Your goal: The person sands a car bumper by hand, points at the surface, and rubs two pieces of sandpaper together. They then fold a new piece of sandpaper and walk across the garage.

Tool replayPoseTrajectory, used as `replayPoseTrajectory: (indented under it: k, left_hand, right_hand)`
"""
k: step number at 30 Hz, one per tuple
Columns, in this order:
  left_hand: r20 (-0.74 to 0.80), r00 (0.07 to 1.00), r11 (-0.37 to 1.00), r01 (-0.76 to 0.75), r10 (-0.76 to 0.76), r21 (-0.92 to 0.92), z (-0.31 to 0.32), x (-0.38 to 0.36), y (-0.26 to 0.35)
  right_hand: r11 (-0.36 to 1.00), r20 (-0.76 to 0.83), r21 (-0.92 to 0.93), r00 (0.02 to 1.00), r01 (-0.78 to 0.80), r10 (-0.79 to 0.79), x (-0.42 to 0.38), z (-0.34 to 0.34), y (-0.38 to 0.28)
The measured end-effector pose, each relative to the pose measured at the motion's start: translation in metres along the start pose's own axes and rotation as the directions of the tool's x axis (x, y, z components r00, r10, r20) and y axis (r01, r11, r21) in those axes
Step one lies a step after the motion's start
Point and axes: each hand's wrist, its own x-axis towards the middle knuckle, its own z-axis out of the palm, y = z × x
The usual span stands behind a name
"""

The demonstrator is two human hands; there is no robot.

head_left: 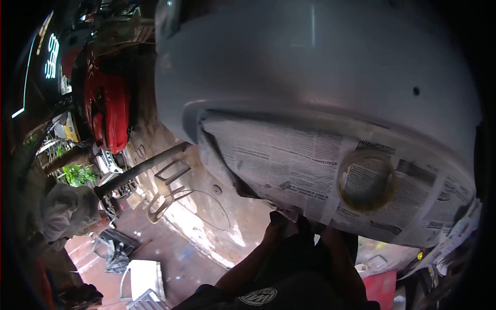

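Observation:
Low in the middle of the view, my left hand [274,231] and my right hand [330,236] are close together, just below the lower edge of the newspaper sheets [279,150]. Shadow hides the fingers of both hands, and something dark lies between them that I cannot make out. The newspaper covers the lower part of a large smooth grey vehicle panel [320,72]. A roll of tape [393,182] with a yellowish rim lies flat on the paper, up and to the right of my right hand, not touched by either.
At the left stand a red vehicle part [111,108], a dark pole [150,164] and a bulky pale-covered object [70,212]. A chair [168,188] and a white panel [144,279] are on the floor below. A red sheet [380,289] shows at lower right.

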Motion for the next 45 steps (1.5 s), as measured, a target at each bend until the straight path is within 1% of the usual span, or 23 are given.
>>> replayPoseTrajectory:
  k: [2,3,5,6,8,11,13,15,17,18,19,20,21,22,24,27,30,33,35,37,38,39,45]
  left_hand:
    - [0.062,0.996,0.996,-0.066,0.070,-0.060,-0.018,-0.003,0.013]
    - [0.111,0.987,0.987,-0.101,0.115,-0.124,-0.023,-0.008,0.024]
    - [0.007,0.975,0.974,-0.221,0.222,-0.040,-0.025,-0.028,0.059]
    - [0.019,0.971,0.968,-0.236,0.239,-0.082,-0.038,-0.024,0.063]
    - [0.014,0.971,0.958,-0.233,0.239,-0.168,-0.057,-0.018,0.063]
    - [0.019,0.977,0.934,-0.198,0.213,-0.299,-0.083,-0.005,0.067]
    - [0.001,0.957,0.945,-0.288,0.291,-0.156,-0.113,0.016,0.077]
    - [-0.020,0.958,0.940,-0.285,0.286,-0.188,-0.146,0.048,0.097]
    - [0.060,0.942,0.932,-0.315,0.329,-0.178,-0.187,0.074,0.120]
    - [0.081,0.944,0.942,-0.308,0.320,-0.134,-0.207,0.075,0.135]
    - [0.099,0.944,0.947,-0.307,0.316,-0.091,-0.224,0.071,0.152]
    - [0.101,0.948,0.948,-0.286,0.301,-0.140,-0.235,0.068,0.164]
    - [0.098,0.953,0.946,-0.266,0.287,-0.186,-0.246,0.066,0.173]
    - [0.101,0.949,0.952,-0.290,0.299,-0.098,-0.256,0.066,0.179]
    - [0.109,0.936,0.936,-0.342,0.333,0.077,-0.270,0.068,0.190]
    - [0.076,0.979,0.978,-0.184,0.191,-0.095,-0.271,0.067,0.211]
    - [0.143,0.963,0.973,-0.232,0.229,0.005,-0.286,0.084,0.213]
    - [0.182,0.953,0.961,-0.262,0.243,0.089,-0.294,0.099,0.215]
    - [0.207,0.944,0.950,-0.287,0.257,0.127,-0.300,0.107,0.216]
    - [0.211,0.950,0.965,-0.250,0.229,0.080,-0.304,0.108,0.218]
    - [0.203,0.960,0.980,-0.199,0.192,0.017,-0.304,0.110,0.221]
    - [0.196,0.968,0.988,-0.148,0.155,-0.047,-0.304,0.110,0.224]
    - [0.226,0.961,0.983,-0.174,0.157,0.058,-0.313,0.118,0.229]
  right_hand:
    - [0.982,0.018,-0.168,0.997,0.083,-0.081,0.009,-0.005,-0.021]
    - [0.977,0.043,-0.189,0.995,0.096,-0.089,0.012,-0.005,-0.033]
    - [0.997,0.151,-0.010,0.985,-0.080,0.081,0.023,0.004,-0.014]
    - [0.982,0.179,0.078,0.971,-0.172,0.156,0.028,0.005,-0.015]
    - [0.939,0.178,0.206,0.954,-0.276,0.242,0.034,0.024,-0.024]
    - [0.862,0.139,0.358,0.933,-0.360,0.332,0.046,0.068,-0.036]
    - [0.818,0.109,0.423,0.918,-0.390,0.381,0.056,0.105,-0.038]
    - [0.777,0.086,0.487,0.907,-0.399,0.412,0.069,0.148,-0.037]
    - [0.714,0.106,0.555,0.888,-0.427,0.448,0.089,0.201,-0.027]
    - [0.615,0.278,0.514,0.795,-0.597,0.539,0.095,0.223,0.003]
    - [0.651,0.321,0.446,0.789,-0.614,0.524,0.097,0.241,0.010]
    - [0.681,0.256,0.223,0.716,-0.698,0.650,0.097,0.250,-0.055]
    - [0.754,0.252,0.198,0.776,-0.626,0.578,0.103,0.269,-0.063]
    - [0.833,0.187,0.155,0.844,-0.531,0.503,0.111,0.294,-0.052]
    - [0.901,0.217,0.175,0.908,-0.398,0.359,0.123,0.332,-0.027]
    - [0.859,0.212,0.247,0.890,-0.449,0.404,0.128,0.363,-0.046]
    - [0.833,0.244,0.204,0.850,-0.515,0.466,0.130,0.372,-0.054]
    - [0.865,0.167,0.202,0.886,-0.459,0.432,0.127,0.377,-0.058]
    - [0.859,0.157,0.191,0.879,-0.474,0.450,0.128,0.377,-0.056]
    - [0.866,0.139,0.171,0.882,-0.470,0.451,0.128,0.367,-0.072]
    - [0.842,0.146,0.123,0.849,-0.525,0.508,0.128,0.363,-0.079]
    - [0.842,0.147,0.138,0.852,-0.521,0.503,0.128,0.365,-0.077]
    - [0.851,0.113,0.247,0.886,-0.463,0.449,0.129,0.381,-0.071]
